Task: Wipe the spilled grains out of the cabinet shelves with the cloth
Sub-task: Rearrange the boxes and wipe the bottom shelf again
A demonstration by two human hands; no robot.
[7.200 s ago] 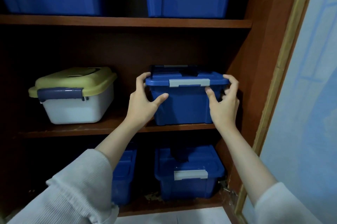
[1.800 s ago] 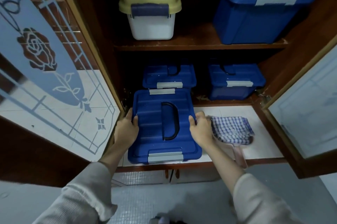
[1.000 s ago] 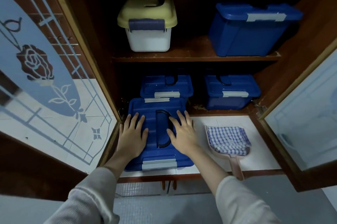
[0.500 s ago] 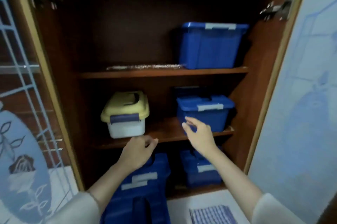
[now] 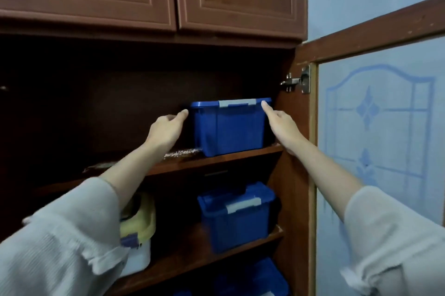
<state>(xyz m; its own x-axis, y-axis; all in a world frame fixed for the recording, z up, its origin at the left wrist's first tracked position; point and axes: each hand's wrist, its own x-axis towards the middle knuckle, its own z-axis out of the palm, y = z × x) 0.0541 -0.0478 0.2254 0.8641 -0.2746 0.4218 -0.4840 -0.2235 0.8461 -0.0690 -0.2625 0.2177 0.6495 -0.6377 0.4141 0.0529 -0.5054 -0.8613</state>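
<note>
1. Change: your hands have gone up from mid-shelf level to the blue box (image 5: 228, 127) on the top shelf (image 5: 216, 159). Judged: you're clearing, not wiping yet.
2. Your left hand (image 5: 166, 129) is spread and empty, just beside the box's left wall. Your right hand (image 5: 281, 127) is spread and empty, index tip at the lid's right corner.
3. Grains (image 5: 183, 152) lie just below your left hand, against the box base. The cloth isn't in view.
4. Under your forearms: lower blue box (image 5: 236, 218) and yellow-lid box (image 5: 138, 223). All lids on, contents hidden.
</note>
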